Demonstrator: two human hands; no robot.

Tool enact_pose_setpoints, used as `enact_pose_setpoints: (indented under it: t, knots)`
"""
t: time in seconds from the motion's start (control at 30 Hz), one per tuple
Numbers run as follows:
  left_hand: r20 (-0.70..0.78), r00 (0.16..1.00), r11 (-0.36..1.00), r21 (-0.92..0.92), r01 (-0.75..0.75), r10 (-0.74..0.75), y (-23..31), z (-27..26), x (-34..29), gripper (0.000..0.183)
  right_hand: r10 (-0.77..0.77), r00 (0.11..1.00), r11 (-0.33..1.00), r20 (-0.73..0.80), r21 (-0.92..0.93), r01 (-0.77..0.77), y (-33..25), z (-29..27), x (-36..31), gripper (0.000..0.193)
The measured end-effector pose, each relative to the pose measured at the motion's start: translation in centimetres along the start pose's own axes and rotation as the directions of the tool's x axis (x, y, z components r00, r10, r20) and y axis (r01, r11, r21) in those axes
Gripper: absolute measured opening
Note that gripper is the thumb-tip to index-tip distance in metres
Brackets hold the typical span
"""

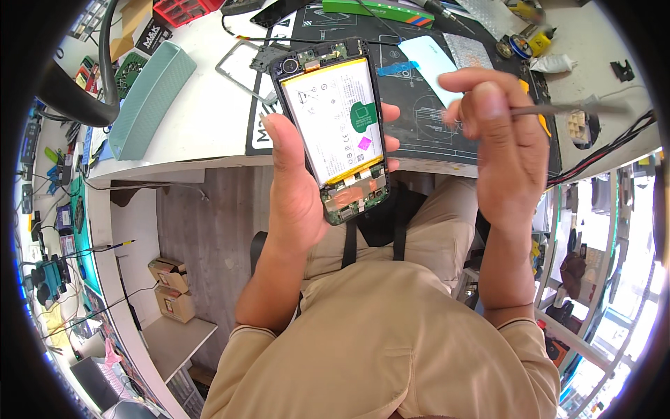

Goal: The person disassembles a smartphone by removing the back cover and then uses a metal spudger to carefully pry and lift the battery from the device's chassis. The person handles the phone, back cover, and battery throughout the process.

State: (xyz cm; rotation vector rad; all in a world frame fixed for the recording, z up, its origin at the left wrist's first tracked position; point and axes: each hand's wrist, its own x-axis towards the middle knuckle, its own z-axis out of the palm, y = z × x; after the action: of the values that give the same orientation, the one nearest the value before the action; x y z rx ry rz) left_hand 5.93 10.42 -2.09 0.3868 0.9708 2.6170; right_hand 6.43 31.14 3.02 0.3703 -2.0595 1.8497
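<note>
My left hand grips an opened smartphone just past the desk's front edge, thumb along one side and fingertips showing at the other. The phone's inside faces up: a white battery with yellow edges, green circuit boards at both ends, and a copper-coloured patch at the near end. To its right, my raised right hand is closed round a slim grey-brown tool pointing right. Motion blurs the tool, so its kind cannot be made out. The right hand and tool are apart from the phone.
On the black work mat lie a pale blue phone back cover and a blue strip. Left of them are a thin grey frame and a teal tray. A black curved arm overhangs the left; cables run at right.
</note>
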Motion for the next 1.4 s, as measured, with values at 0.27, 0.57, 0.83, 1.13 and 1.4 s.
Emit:
enact_pose_setpoints:
  t: [0.27, 0.57, 0.83, 1.13, 1.4]
  knots:
    - [-0.052, 0.997, 0.979, 0.199, -0.053, 0.065, 0.7, 1.4, -0.5, 0.114, -0.069, 0.993, 0.948, 0.099, -0.304, 0.096, 1.0, 2.5, -1.1, 0.048]
    - [-0.142, 0.986, 0.976, 0.211, -0.056, 0.087, -0.1, 1.4, -0.4, 0.104, -0.295, 0.946, 0.831, 0.135, -0.452, 0.324, 2.0, 3.3, -0.6, 0.049]
    - [-0.058, 0.997, 0.998, -0.047, -0.051, 0.048, -0.4, 0.2, -0.4, 0.09, -0.442, 0.877, 0.692, 0.187, -0.551, 0.466, 2.6, 3.5, -0.4, 0.039]
    - [-0.137, 0.989, 0.998, 0.016, -0.053, 0.055, -0.5, 1.5, 0.1, 0.088, -0.5, 0.837, 0.637, 0.222, -0.561, 0.529, 3.0, 2.5, -0.5, 0.039]
    - [-0.179, 0.983, 0.996, 0.082, -0.031, 0.046, -0.8, 2.3, 0.3, 0.088, -0.581, 0.76, 0.563, 0.291, -0.53, 0.634, 3.4, 1.9, 0.5, 0.033]
